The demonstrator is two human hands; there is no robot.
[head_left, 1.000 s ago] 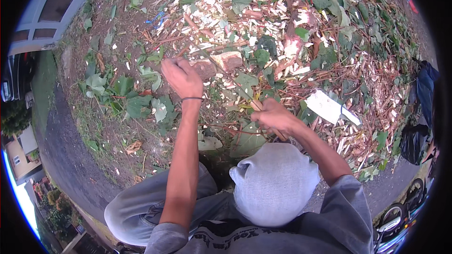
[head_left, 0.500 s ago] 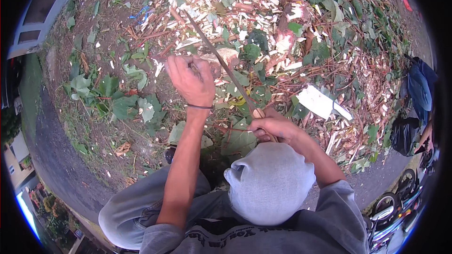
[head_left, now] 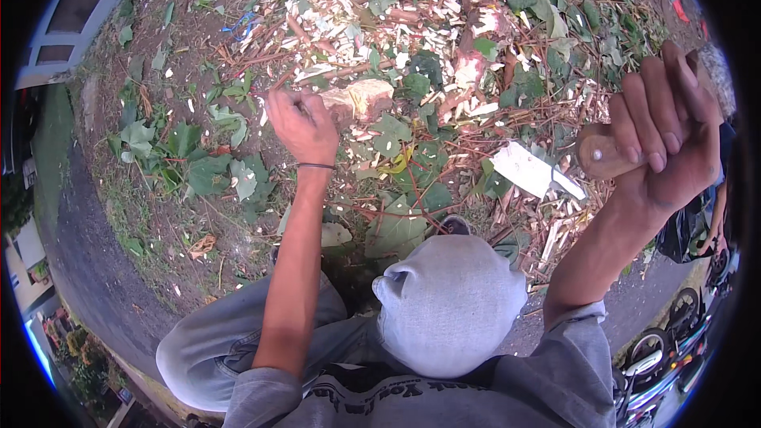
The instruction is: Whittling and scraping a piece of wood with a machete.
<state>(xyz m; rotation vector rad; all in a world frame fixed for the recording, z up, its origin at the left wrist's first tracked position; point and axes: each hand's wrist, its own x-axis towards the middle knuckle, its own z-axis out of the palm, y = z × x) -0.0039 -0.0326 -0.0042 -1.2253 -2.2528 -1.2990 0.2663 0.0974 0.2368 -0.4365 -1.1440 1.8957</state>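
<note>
My right hand [head_left: 666,119] is raised at the right, close to the camera. Its fingers curl round the wooden handle [head_left: 600,154] of a machete, with a rivet showing at the rounded butt; the blade is out of sight. Low over the litter, my left hand [head_left: 301,124] is closed, with a dark band round its wrist. What its fingers grip is hidden. Just right of those fingers lies a short piece of log [head_left: 366,98] with a pale, chopped end. Pale wood chips [head_left: 349,12] are strewn beyond it.
Broad green leaves [head_left: 208,174] and thin reddish twigs cover the ground. A flat white piece [head_left: 521,170] lies right of centre. My bent knee [head_left: 448,309] in pale denim is in front. Bicycles [head_left: 658,357] and another person's hand [head_left: 716,239] are at the right.
My right hand has swung up and right from beside my knee, taking the machete's long blade out of sight. My left hand has shifted slightly left.
</note>
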